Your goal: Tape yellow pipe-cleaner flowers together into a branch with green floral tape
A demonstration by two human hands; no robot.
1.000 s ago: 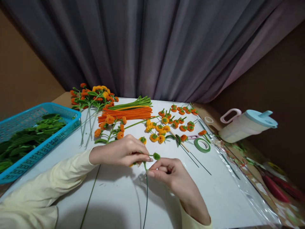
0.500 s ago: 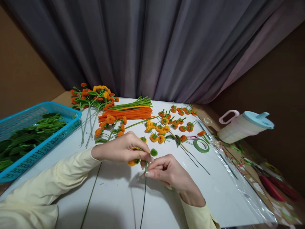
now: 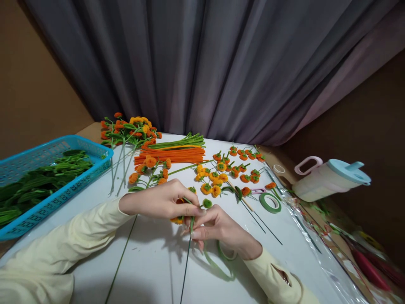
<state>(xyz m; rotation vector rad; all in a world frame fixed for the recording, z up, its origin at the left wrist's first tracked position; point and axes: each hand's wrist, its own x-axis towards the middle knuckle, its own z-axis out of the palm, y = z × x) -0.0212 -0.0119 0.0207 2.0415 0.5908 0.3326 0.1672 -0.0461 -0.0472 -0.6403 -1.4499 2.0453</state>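
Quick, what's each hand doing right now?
Left hand: closed, holding a green stem.
Right hand: closed, pinching the same stem lower down; a green tape loop shows below.

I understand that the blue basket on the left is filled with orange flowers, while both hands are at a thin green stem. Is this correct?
Not entirely: in the head view, the blue basket on the left holds green leaves, not orange flowers. The left hand and right hand are indeed at a thin green stem.

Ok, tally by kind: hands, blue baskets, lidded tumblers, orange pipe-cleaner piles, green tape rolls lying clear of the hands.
Left hand and right hand: 2
Blue plastic basket: 1
Lidded tumbler: 1
Orange pipe-cleaner pile: 1
Green tape roll clear of hands: 1
Total: 6
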